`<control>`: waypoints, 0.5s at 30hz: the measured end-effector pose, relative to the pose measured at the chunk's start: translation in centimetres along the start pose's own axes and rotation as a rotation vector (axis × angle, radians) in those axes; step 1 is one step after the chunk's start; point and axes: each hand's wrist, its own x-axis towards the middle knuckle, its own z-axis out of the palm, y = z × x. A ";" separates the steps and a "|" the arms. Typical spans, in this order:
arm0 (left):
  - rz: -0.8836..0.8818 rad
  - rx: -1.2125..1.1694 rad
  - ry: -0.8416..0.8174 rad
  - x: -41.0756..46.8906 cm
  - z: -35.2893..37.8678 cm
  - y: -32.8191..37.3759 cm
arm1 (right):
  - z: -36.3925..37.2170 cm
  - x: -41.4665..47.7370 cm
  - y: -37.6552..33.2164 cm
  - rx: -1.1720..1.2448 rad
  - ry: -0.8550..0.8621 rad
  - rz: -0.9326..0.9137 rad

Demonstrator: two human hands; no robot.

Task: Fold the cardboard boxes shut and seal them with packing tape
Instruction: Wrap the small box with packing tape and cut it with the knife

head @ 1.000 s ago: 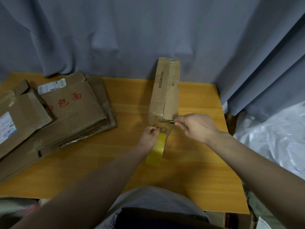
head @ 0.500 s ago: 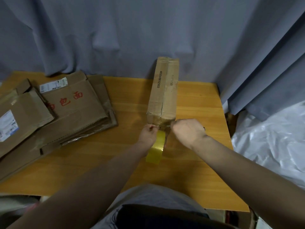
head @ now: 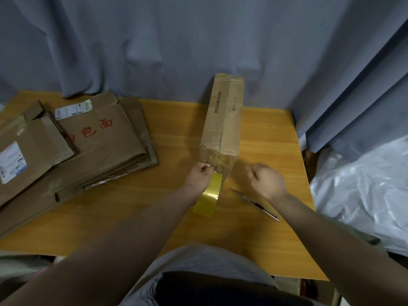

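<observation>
Knife [head: 256, 204] now lies on the table [head: 254, 246], right hand [head: 266, 181] curled empty; left hand [head: 198, 176] pinches tape [head: 209, 193] on the stiff, light-looking box [head: 223, 120], best gripped by its sides.

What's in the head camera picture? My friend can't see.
A person's left hand holds a yellow tape roll at the near end of a long cardboard box on a wooden table. The blurred right hand is beside a thin cutter.

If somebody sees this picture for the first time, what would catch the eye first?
The long, narrow cardboard box lying mid-table, taped along its seam. At its near end the left hand holds a yellow tape roll; flattened cartons lie stacked at the left.
</observation>
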 end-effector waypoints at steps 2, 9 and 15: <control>-0.008 -0.001 0.007 -0.4 0.1 0.4 | -2.2 0.4 -1.4 0.170 0.400 -0.241; 0.040 0.052 0.048 -1.7 0.2 1.3 | -2.1 4.0 -5.3 -0.231 0.093 -0.516; 0.054 0.070 0.035 -1.1 -0.1 0.5 | -0.1 4.5 -5.1 -0.262 0.188 -0.490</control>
